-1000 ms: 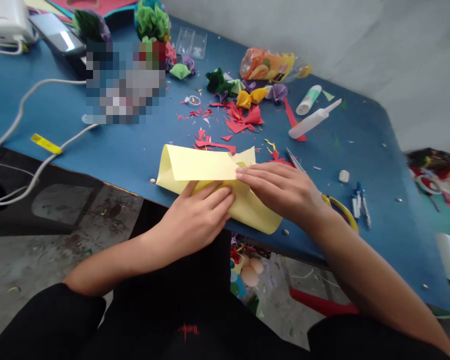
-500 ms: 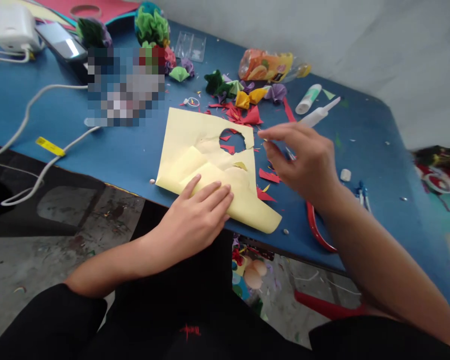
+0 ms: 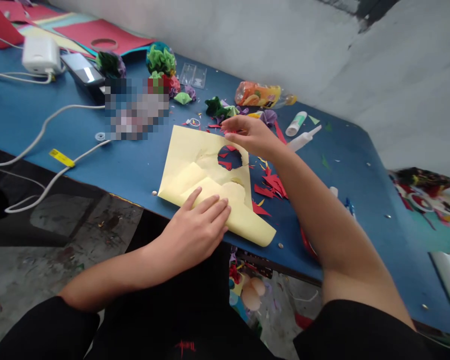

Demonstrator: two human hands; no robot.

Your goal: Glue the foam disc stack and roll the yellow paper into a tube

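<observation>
My left hand lies flat on the near, curled part of a pale yellow sheet of paper, fingers stretched out. The sheet is creased and has a ragged round hole near its far right corner. Over the sheet's far edge hovers my right hand, thumb and fingers slightly apart with nothing visible between them. Red paper scraps lie right of the sheet, and more show under my right hand and through the hole.
Folded paper flowers, a plastic bottle, a white tube and a nozzle bottle lie toward the wall. At left are a phone, a white charger and cables. Red-handled scissors are partly hidden under my right forearm.
My right hand has moved left and away from me, from beside the sheet's right edge to above its far edge. My left hand stays on the paper. The view has shifted slightly.
</observation>
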